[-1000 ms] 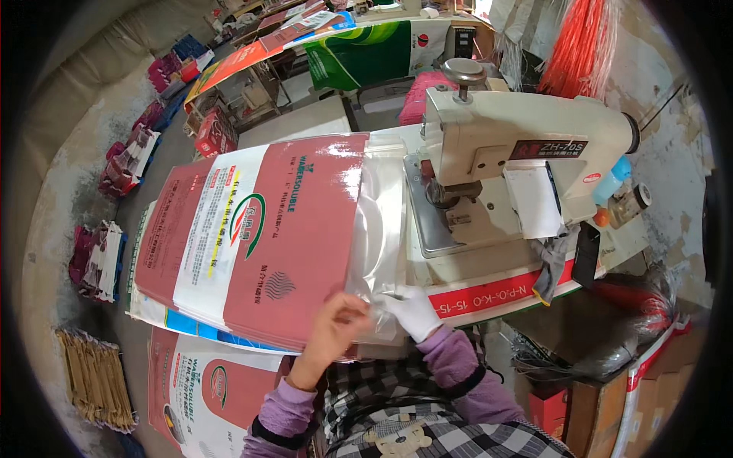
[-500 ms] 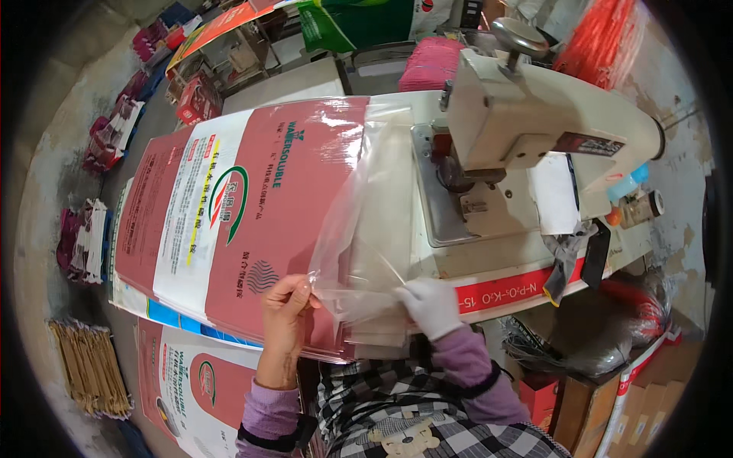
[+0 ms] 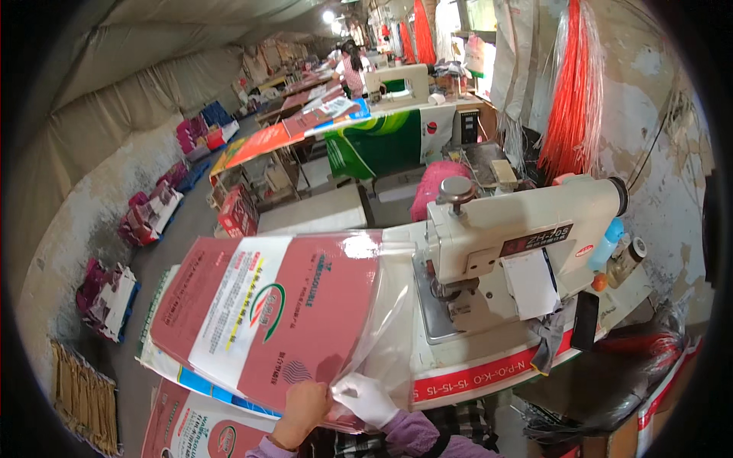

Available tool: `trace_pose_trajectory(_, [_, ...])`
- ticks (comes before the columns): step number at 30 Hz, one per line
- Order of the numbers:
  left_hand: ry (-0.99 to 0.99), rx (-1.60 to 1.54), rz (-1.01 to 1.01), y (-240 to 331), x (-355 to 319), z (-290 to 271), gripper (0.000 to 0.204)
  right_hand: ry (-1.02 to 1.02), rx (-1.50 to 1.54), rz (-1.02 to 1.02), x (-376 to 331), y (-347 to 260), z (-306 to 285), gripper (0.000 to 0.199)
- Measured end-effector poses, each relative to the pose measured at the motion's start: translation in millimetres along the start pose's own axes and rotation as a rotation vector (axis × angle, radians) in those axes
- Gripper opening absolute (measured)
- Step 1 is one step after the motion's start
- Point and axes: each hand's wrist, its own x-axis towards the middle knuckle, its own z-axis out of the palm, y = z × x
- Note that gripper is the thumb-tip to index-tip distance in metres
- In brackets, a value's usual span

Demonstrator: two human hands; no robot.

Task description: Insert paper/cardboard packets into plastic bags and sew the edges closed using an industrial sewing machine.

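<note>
A large pink and white printed woven sack (image 3: 267,313) lies flat on the sewing table, with a clear plastic liner (image 3: 389,336) sticking out of its right end. My left hand (image 3: 305,404), bare, pinches the sack's near corner where the liner begins. My right hand (image 3: 366,397), in a white glove, grips the liner's near edge right beside it. The two hands touch. A cream industrial sewing machine (image 3: 519,237) stands just right of the liner.
More printed sacks (image 3: 191,427) are stacked below the table at the left. A blue bottle (image 3: 607,244) and a small jar (image 3: 626,259) stand behind the machine. Orange strings (image 3: 573,99) hang on the wall. Other sewing tables and a person (image 3: 351,65) are farther back.
My head has lifted, so the room beyond comes into view. My two hands have come together at the sack's near corner, lower in the picture than before.
</note>
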Motion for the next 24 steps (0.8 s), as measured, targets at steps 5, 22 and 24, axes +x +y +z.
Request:
trace_pose_trajectory(5, [0.024,-0.951,-0.12,-29,8,-8,0.027,-0.09,-0.093,-0.274,-2,-3,4,0.034])
trace_pose_trajectory(22, [0.329,0.059,-0.146,-43,-189,-78,0.025,0.518,-0.126,0.095,96,65,-63,0.058])
trace_pose_trajectory(24, [0.371,0.012,-0.169,-48,-189,-72,0.025,0.683,-0.439,-0.076,88,30,-69,0.072])
